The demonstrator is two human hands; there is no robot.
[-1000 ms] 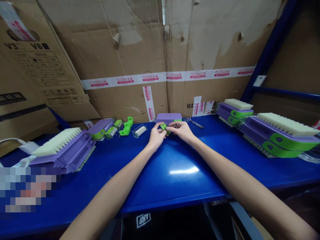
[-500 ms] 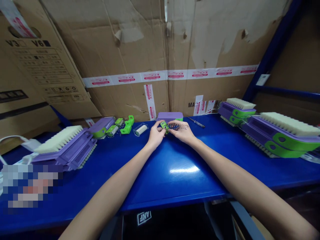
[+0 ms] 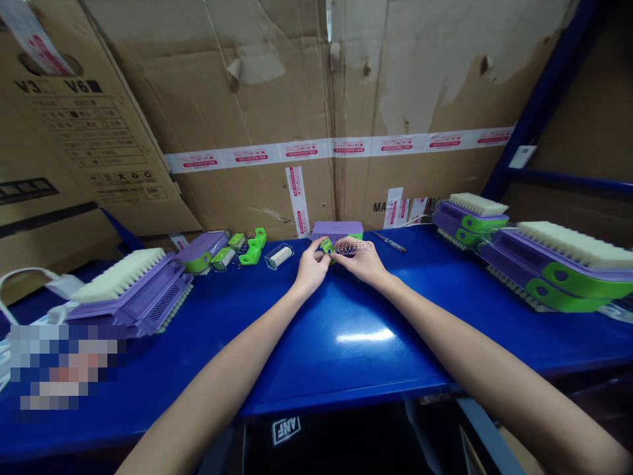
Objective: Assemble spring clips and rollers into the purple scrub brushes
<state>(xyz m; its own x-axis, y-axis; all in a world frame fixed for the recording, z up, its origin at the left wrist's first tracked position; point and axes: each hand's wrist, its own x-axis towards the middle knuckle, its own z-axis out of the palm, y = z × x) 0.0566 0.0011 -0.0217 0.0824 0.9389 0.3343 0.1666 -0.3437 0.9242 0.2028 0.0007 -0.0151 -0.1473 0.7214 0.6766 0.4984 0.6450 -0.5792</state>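
Note:
Both my hands meet at the far middle of the blue table (image 3: 346,343). My left hand (image 3: 311,267) pinches a small green plastic part (image 3: 326,247). My right hand (image 3: 361,262) holds a metal coil spring (image 3: 353,247) whose left end touches the green part. Just behind the hands lies a purple plastic housing (image 3: 336,230).
Purple brushes with white bristles are stacked at the left (image 3: 131,290) and right (image 3: 554,264). Loose green parts (image 3: 250,251), a purple cover (image 3: 202,249), a clear piece with a white roller (image 3: 277,256) and a screwdriver (image 3: 390,242) lie along the back. Cardboard boxes (image 3: 297,112) stand behind.
The spring has come into plain view, held out level to the right of the green part. Both hands stay in about the same place.

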